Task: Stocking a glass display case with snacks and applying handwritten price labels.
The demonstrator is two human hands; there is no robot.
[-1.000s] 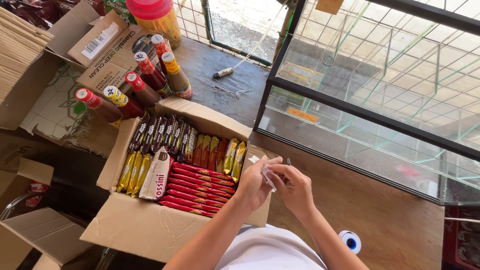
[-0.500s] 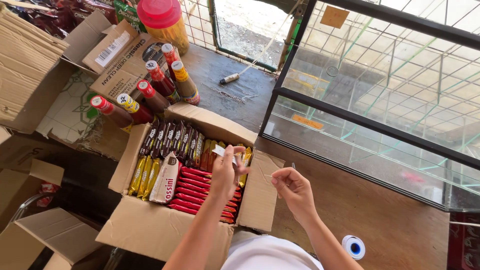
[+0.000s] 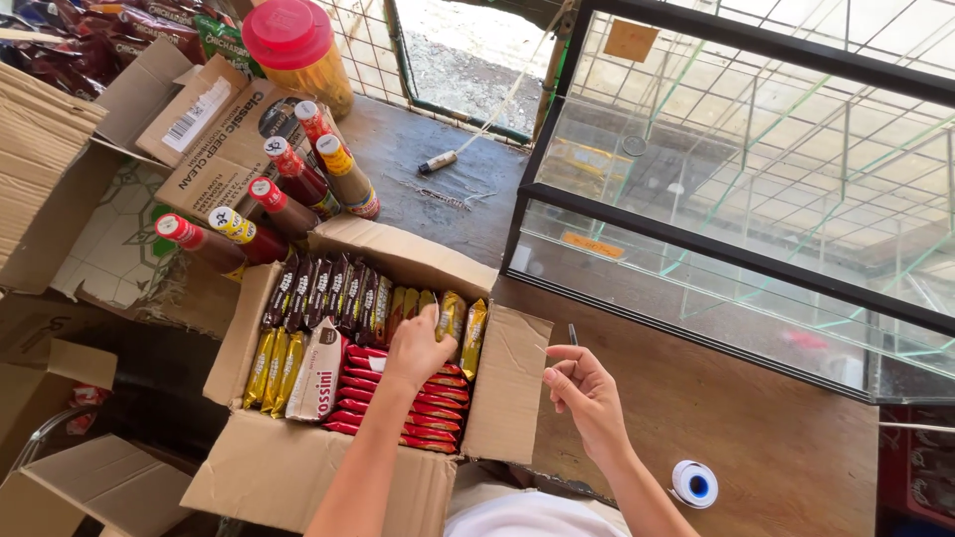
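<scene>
I am seeing the left hand [image 3: 416, 348] closing its fingers on red wrapped bars [image 3: 398, 398] in the still-full open cardboard box [image 3: 298, 467], while at three o'clock the right hand [image 3: 582, 393] is pinching a thin dark stick [image 3: 573, 335].

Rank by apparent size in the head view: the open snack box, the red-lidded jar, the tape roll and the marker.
1. Open snack box, by far the largest.
2. Red-lidded jar.
3. and 4. Tape roll and marker look alike in size; the roll lies nearer the camera, so their order is unsure.
</scene>
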